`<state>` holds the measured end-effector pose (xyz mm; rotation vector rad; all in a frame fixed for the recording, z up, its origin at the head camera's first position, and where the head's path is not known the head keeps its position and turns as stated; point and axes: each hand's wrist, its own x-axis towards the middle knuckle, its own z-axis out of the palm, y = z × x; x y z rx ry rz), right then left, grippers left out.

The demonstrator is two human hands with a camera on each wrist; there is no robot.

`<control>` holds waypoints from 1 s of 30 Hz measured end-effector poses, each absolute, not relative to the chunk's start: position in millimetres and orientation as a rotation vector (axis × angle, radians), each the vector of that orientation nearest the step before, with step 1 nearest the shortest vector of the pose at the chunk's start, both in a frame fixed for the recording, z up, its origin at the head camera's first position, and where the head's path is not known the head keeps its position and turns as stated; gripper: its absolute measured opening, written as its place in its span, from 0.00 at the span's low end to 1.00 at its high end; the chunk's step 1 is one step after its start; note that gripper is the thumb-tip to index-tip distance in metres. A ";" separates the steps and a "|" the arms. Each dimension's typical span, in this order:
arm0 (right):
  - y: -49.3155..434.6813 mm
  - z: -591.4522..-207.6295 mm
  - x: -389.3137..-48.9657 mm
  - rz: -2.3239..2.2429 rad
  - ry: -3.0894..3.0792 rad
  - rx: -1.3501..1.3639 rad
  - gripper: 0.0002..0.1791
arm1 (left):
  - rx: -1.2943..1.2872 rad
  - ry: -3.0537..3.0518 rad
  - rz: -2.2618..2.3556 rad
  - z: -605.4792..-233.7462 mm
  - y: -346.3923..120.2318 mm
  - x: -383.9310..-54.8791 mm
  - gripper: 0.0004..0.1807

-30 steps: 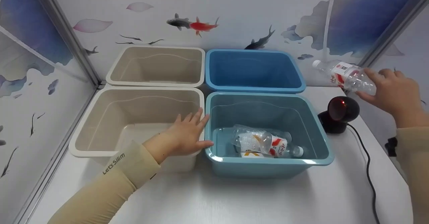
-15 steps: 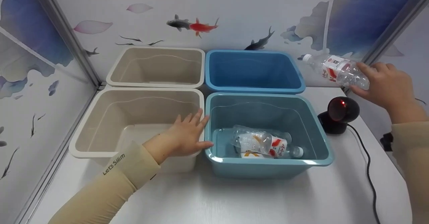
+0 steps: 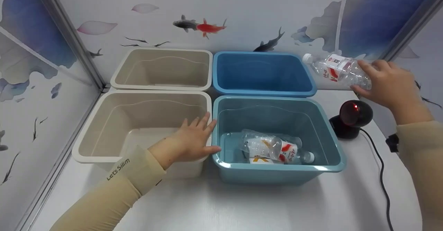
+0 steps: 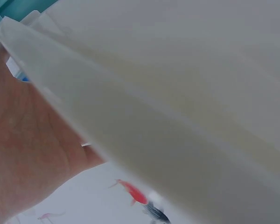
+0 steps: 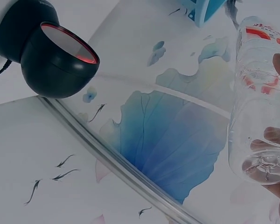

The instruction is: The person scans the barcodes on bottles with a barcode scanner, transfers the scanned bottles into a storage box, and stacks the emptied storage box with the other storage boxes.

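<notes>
My right hand (image 3: 389,84) grips a clear plastic bottle (image 3: 341,70) near its base, above and behind the black scanner. The bottle has a white cap and a red-and-white label, and it lies nearly level with the cap to the left. In the right wrist view fingers show through the bottle (image 5: 261,121). My left hand (image 3: 192,139) rests with fingers spread over the adjoining rims of the front beige bin (image 3: 84,141) and the front teal bin (image 3: 277,167). Inside the teal bin lie bottles (image 3: 266,148) with white and red labels.
Behind stand a second beige bin (image 3: 161,88) and a blue bin (image 3: 264,93). A black scanner (image 3: 354,115) with a red glow stands right of the teal bin, its cable (image 3: 382,179) running to the front edge. Printed walls (image 3: 238,2) enclose the table.
My right hand has carried the bottle leftward and slightly upward, toward the blue bin's right corner. The left hand has stayed in place on the bin rims.
</notes>
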<state>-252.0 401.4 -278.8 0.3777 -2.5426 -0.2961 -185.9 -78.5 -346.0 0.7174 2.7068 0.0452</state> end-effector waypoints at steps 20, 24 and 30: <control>359.4 -272.6 -266.2 -0.188 -2.450 0.544 0.37 | 0.712 2.697 0.065 -345.1 -79.5 -185.2 0.48; 350.7 -271.6 -268.3 -0.173 -2.444 0.570 0.36 | 0.705 2.693 0.060 -344.6 -79.3 -184.7 0.48; 339.5 -268.8 -270.8 -0.170 -2.443 0.592 0.36 | 0.700 2.699 0.046 -344.1 -78.7 -184.6 0.48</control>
